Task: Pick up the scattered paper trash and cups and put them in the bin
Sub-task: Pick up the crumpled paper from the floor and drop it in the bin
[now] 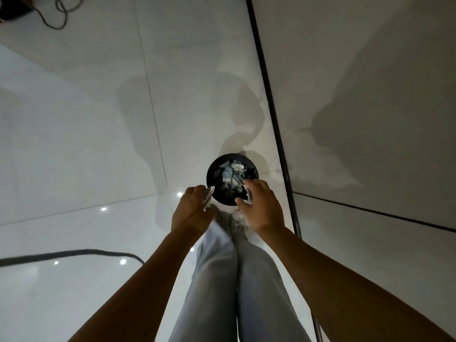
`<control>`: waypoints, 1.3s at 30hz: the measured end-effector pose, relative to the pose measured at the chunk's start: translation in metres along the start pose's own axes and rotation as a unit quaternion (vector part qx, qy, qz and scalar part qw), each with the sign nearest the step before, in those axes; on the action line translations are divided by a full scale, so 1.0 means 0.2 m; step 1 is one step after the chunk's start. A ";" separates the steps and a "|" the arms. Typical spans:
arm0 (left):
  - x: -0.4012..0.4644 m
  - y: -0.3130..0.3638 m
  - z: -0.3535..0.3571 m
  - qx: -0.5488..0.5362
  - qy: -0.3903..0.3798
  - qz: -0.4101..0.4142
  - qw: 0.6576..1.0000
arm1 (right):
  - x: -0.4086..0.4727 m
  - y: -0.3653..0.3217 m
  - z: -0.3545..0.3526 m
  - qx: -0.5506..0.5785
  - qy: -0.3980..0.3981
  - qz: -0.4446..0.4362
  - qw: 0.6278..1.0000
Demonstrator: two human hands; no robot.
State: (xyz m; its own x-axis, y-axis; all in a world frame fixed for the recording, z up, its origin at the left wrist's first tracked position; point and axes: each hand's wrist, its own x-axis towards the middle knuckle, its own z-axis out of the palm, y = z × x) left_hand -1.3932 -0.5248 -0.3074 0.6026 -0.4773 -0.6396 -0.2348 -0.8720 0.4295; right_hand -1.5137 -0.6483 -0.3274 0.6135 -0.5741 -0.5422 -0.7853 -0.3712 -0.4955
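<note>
A round black bin (211, 169) stands on the white tiled floor just ahead of my feet, with several crumpled paper pieces (230, 174) inside. My left hand (191, 209) hovers at the bin's left rim and grips a piece of paper (208, 193) that sticks out between its fingers. My right hand (260, 208) is over the bin's near right edge with fingers curved; a small pale scrap (249, 195) shows under its fingers, and whether the hand holds it I cannot tell.
A wall with a dark baseboard strip (271, 99) runs along the right. A black cable (74, 254) lies across the floor at the lower left, and another cable (61, 13) loops at the top left. My legs and pale shoes (234, 223) are below the bin.
</note>
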 end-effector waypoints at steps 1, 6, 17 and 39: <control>0.07 -0.02 0.04 -0.004 0.004 0.002 1.000 | 0.08 0.03 0.05 0.008 0.003 -0.005 1.000; 0.32 -0.16 0.29 -0.006 0.005 0.005 1.000 | 0.38 0.18 0.32 0.034 0.058 -0.037 0.997; 0.51 -0.23 0.53 -0.004 -0.008 -0.009 1.000 | 0.65 0.31 0.62 0.040 -0.042 0.103 0.993; 0.11 -0.51 0.26 0.079 0.006 -0.045 0.996 | 0.22 -0.19 0.53 -0.169 -0.172 -0.136 0.961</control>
State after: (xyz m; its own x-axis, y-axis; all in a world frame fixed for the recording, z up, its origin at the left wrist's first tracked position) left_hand -1.3953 -0.4519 -0.3979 0.6347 -0.3966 -0.6632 -0.2960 -0.9176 0.2654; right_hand -1.4476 -0.5814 -0.4044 0.7460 -0.1691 -0.6442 -0.5383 -0.7226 -0.4336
